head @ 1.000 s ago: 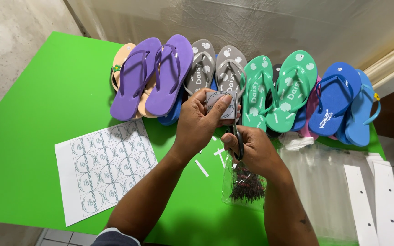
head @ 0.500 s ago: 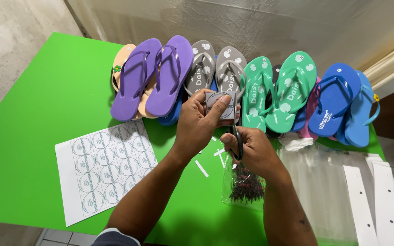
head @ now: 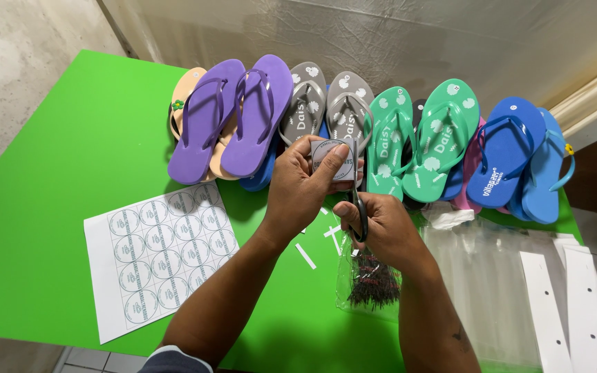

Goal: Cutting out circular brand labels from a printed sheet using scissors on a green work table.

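Observation:
My left hand (head: 300, 188) pinches a small paper label (head: 332, 160) with a round printed mark, held up over the green table (head: 70, 159). My right hand (head: 385, 231) grips a pair of dark-handled scissors (head: 358, 204), their blades pointing up against the label's right edge. Thin white paper strips (head: 305, 255) lie on the table under my hands. A white sheet of round labels (head: 159, 255) rests to the left of my left forearm.
A row of flip-flops lines the far table edge: purple (head: 233, 117), grey (head: 326, 103), green (head: 419, 138), blue (head: 516, 155). A clear bag of small dark fasteners (head: 371, 283) lies under my right wrist. Clear plastic bags (head: 485, 276) and white card strips (head: 544, 304) lie right.
The label in my left hand has turned slightly and the scissors have edged along it; both hands stay in the same spot.

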